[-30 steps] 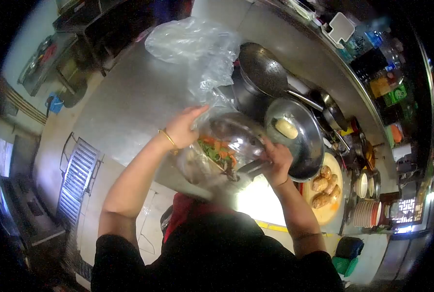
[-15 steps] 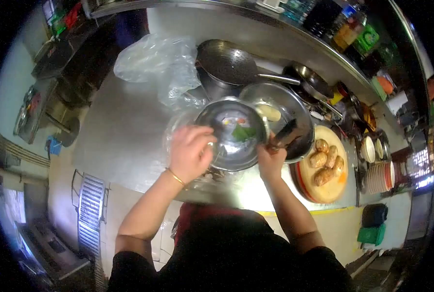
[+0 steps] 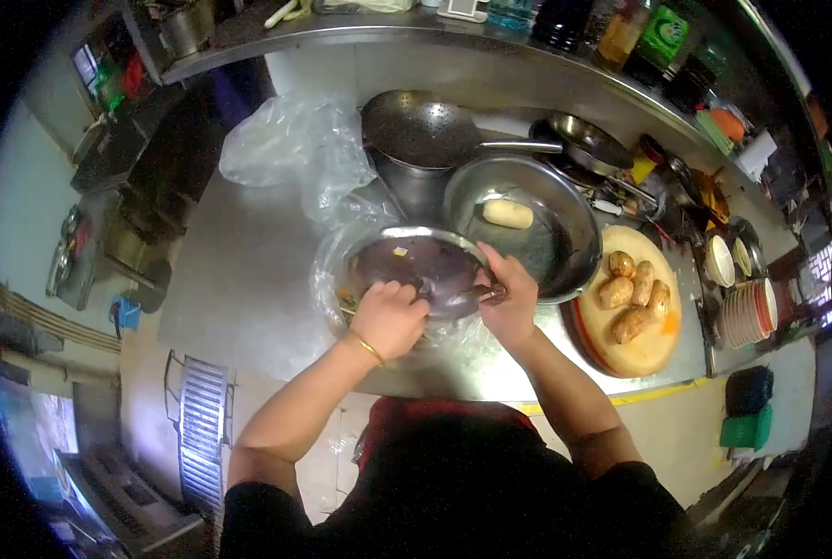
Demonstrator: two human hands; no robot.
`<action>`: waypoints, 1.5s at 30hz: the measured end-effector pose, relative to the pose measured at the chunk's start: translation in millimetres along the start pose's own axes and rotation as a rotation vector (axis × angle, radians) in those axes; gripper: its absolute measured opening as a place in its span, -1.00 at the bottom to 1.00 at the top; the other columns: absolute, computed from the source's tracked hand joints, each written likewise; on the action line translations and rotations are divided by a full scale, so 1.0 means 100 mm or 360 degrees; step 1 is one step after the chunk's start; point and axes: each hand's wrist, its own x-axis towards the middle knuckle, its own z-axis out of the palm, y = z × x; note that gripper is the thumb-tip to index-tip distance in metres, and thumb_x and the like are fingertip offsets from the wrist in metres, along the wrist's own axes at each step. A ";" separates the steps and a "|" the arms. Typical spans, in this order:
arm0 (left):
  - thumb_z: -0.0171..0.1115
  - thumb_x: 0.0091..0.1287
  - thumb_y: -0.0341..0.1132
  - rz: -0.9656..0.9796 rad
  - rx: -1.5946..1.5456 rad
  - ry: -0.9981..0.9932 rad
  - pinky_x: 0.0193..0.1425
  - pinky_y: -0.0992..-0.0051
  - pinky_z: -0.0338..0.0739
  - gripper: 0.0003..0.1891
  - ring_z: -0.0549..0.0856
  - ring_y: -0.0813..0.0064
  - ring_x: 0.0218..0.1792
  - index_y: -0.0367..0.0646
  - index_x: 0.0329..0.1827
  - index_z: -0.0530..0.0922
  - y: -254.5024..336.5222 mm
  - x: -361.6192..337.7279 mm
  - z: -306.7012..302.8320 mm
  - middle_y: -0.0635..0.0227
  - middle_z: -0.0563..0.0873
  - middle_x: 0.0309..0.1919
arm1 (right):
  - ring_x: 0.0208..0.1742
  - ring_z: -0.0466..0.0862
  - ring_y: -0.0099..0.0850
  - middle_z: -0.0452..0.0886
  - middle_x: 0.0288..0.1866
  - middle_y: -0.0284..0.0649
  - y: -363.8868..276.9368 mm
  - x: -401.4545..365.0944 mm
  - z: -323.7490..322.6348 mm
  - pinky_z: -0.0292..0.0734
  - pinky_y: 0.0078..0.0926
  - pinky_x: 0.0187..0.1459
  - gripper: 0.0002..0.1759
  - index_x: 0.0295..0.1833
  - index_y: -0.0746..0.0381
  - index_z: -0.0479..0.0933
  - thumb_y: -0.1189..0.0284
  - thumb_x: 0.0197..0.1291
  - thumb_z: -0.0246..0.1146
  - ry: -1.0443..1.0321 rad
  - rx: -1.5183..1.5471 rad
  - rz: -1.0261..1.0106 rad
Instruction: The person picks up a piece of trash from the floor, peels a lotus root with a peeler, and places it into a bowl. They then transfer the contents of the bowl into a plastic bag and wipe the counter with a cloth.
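Note:
My right hand (image 3: 511, 296) grips the right rim of a tilted metal bowl (image 3: 416, 252), with a dark thing, perhaps a peeler, between its fingers. My left hand (image 3: 390, 320) reaches into the bowl near its lower side, its fingers curled; what they hold is hidden. A small pale scrap lies in the bowl. Under the bowl is a clear plastic bag (image 3: 330, 270) with scraps in it. Behind stands a larger metal basin (image 3: 565, 219) holding one peeled, pale root vegetable (image 3: 508, 214).
Several unpeeled brown potatoes (image 3: 631, 325) lie on a round board (image 3: 653, 359) at the right. A wok (image 3: 420, 130) and pans (image 3: 591, 144) stand behind the basin. Stacked bowls (image 3: 744, 312) are at the far right; bottles line the shelf (image 3: 378, 33).
The bowl has tilted and moved down and left over the bag. The green scraps have left it. My left hand has moved from beside the rim into the bowl.

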 end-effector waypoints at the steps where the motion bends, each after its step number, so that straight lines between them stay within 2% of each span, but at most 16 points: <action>1: 0.24 0.07 -0.25 0.0030 0.0092 -0.0007 -0.10 0.18 0.42 -0.88 0.59 0.24 -0.22 0.00 -0.36 0.65 -0.05 -0.05 0.02 0.36 0.61 -0.38 | -0.49 0.56 -0.34 0.53 -0.49 -0.26 0.03 0.02 -0.04 0.48 -0.48 -0.36 -0.45 0.11 0.15 0.61 0.67 -0.11 0.29 -0.0018 -0.0093 -0.0123; 3: 0.22 0.05 -0.26 0.0036 0.0310 -0.0198 -0.07 0.10 0.43 -0.90 0.62 0.25 -0.22 0.03 -0.41 0.66 -0.13 -0.17 0.04 0.42 0.65 -0.45 | -0.49 0.55 -0.31 0.52 -0.50 -0.26 0.11 0.08 -0.11 0.49 -0.48 -0.36 -0.43 0.10 0.13 0.62 0.70 -0.14 0.29 -0.0061 -0.0272 -0.0364; 7: 0.23 0.10 -0.24 -0.0361 0.0327 -0.0615 0.17 0.15 0.40 -0.87 0.66 0.26 -0.01 0.08 -0.31 0.69 -0.46 -0.42 0.27 0.38 0.72 -0.28 | -0.51 0.55 -0.39 0.49 -0.55 -0.25 0.32 0.16 -0.26 0.48 -0.49 -0.38 -0.48 0.12 0.11 0.60 0.69 -0.03 0.25 0.0386 -0.0220 -0.0071; 10: 0.26 0.23 -0.21 -0.0360 0.0013 -0.0267 0.18 0.21 0.41 -0.72 0.61 0.23 0.11 0.14 0.02 0.65 -0.38 -0.29 0.03 0.27 0.67 0.04 | -0.40 0.54 -0.52 0.55 -0.40 -0.32 0.90 -0.10 -0.48 0.45 -0.54 -0.36 -0.74 -0.07 0.25 0.56 0.63 0.08 0.20 0.0618 0.0517 0.0712; 12: 0.32 0.07 -0.38 -0.0337 -0.0279 0.0176 0.06 0.17 0.41 -0.73 0.62 0.18 -0.10 -0.03 -0.12 0.62 -0.26 -0.20 0.06 0.25 0.67 -0.24 | -0.30 0.56 -0.49 0.57 -0.30 -0.33 0.73 -0.10 -0.93 0.46 -0.52 -0.32 -0.79 -0.13 0.30 0.52 0.61 0.07 0.21 0.0816 0.1015 0.1276; 16: 0.23 0.13 -0.53 -0.0513 -0.0807 0.0573 -0.10 0.30 0.47 -0.81 0.58 0.26 -0.34 -0.14 -0.18 0.58 0.03 -0.25 0.38 0.26 0.61 -0.39 | -0.31 0.56 -0.43 0.52 -0.27 -0.27 1.43 -0.61 -1.99 0.51 -0.46 -0.36 -0.60 0.10 0.26 0.38 0.53 0.11 0.18 0.1351 0.0727 0.1525; 19: 0.15 0.21 -0.58 -0.0981 -0.1195 0.0616 -0.10 0.39 0.48 -0.88 0.58 0.43 -0.29 -0.24 -0.21 0.55 0.34 -0.35 0.59 0.34 0.60 -0.38 | -0.53 0.50 -0.41 0.46 -0.41 -0.26 1.88 -0.99 -3.08 0.42 -0.32 -0.60 -0.77 -0.10 0.18 0.35 0.49 0.11 0.18 0.1790 0.0457 0.1618; 22: 0.16 0.20 -0.57 -0.0869 -0.1061 0.0807 -0.12 0.41 0.49 -0.87 0.57 0.46 -0.28 -0.27 -0.21 0.55 0.79 -0.33 0.81 0.35 0.58 -0.38 | -0.53 0.51 -0.35 0.45 -0.39 -0.22 2.79 -1.70 -4.19 0.41 -0.28 -0.66 -0.83 -0.18 0.21 0.35 0.49 0.10 0.15 0.2233 0.0346 0.1604; 26: 0.17 0.22 -0.55 -0.0880 -0.1175 0.0485 -0.09 0.49 0.49 -0.88 0.56 0.52 -0.27 -0.27 -0.19 0.55 1.57 -0.03 1.15 0.35 0.58 -0.34 | -0.39 0.63 -0.27 0.56 -0.17 -0.12 3.50 -2.14 -4.96 0.53 -0.27 -0.58 -0.65 0.05 0.31 0.42 0.54 0.10 0.12 0.2706 0.0345 0.1653; 30: 0.22 0.26 -0.55 -0.0950 -0.1316 0.0246 -0.08 0.54 0.51 -0.85 0.57 0.57 -0.25 -0.26 -0.13 0.54 2.40 0.61 1.37 0.36 0.59 -0.28 | -0.51 0.55 -0.37 0.51 -0.40 -0.24 3.61 -1.98 -5.21 0.45 -0.34 -0.60 -0.76 -0.09 0.28 0.42 0.53 0.08 0.17 0.1987 0.0485 0.1996; 34: 0.25 0.17 -0.61 -0.0671 -0.1357 0.0087 -0.05 0.50 0.53 -0.78 0.61 0.51 -0.26 -0.27 -0.12 0.57 3.28 1.64 1.23 0.32 0.63 -0.31 | -0.54 0.46 -0.48 0.45 -0.51 -0.34 4.51 -1.58 -4.99 0.41 -0.39 -0.48 -0.90 -0.28 0.29 0.45 0.51 0.06 0.17 0.1742 0.0315 0.1742; 36: 0.26 0.13 -0.63 -0.0530 -0.1331 -0.0009 -0.04 0.49 0.53 -0.75 0.63 0.48 -0.27 -0.28 -0.11 0.59 3.49 1.94 1.19 0.29 0.65 -0.33 | -0.64 0.43 -0.53 0.43 -0.58 -0.36 4.73 -1.17 -4.78 0.34 -0.50 -0.65 -0.88 -0.35 0.18 0.44 0.38 0.17 0.19 0.1532 0.0528 0.1587; 40: 0.27 0.16 -0.61 -0.0520 -0.1442 -0.0123 0.03 0.45 0.52 -0.68 0.64 0.43 -0.12 -0.28 0.00 0.56 3.70 2.30 1.34 0.23 0.66 -0.17 | -0.46 0.42 -0.62 0.43 -0.52 -0.47 4.40 -0.62 -4.36 0.37 -0.59 -0.40 -0.76 -0.26 0.17 0.45 0.23 0.38 0.14 0.0840 0.1123 0.1497; 41: 0.27 0.17 -0.61 -0.0521 -0.1440 -0.0094 0.05 0.45 0.52 -0.66 0.63 0.42 -0.08 -0.28 0.04 0.55 3.78 2.43 1.41 0.21 0.66 -0.12 | -0.45 0.47 -0.59 0.53 -0.45 -0.33 4.30 -0.65 -4.12 0.41 -0.50 -0.46 -0.76 -0.22 0.24 0.48 0.27 0.35 0.15 0.0798 0.0788 0.1475; 43: 0.25 0.21 -0.59 -0.0535 -0.1389 -0.0065 0.10 0.45 0.51 -0.52 0.59 0.36 0.05 -0.29 0.23 0.44 4.03 2.76 1.52 0.16 0.59 0.06 | -0.36 0.49 -0.60 0.53 -0.41 -0.37 3.64 -0.56 -4.19 0.48 -0.47 -0.33 -0.78 -0.11 0.23 0.48 0.29 0.33 0.19 -0.0011 0.1473 0.1524; 45: 0.22 0.22 -0.61 -0.0665 -0.1901 -0.0178 0.08 0.45 0.53 -0.45 0.60 0.36 0.01 -0.31 0.32 0.34 4.32 3.17 1.65 0.15 0.59 0.05 | -0.05 0.62 -0.27 0.62 -0.10 -0.02 3.30 -0.56 -4.09 0.52 -0.24 -0.02 -0.61 0.07 0.29 0.49 0.30 0.22 0.28 -0.0031 0.1068 0.0790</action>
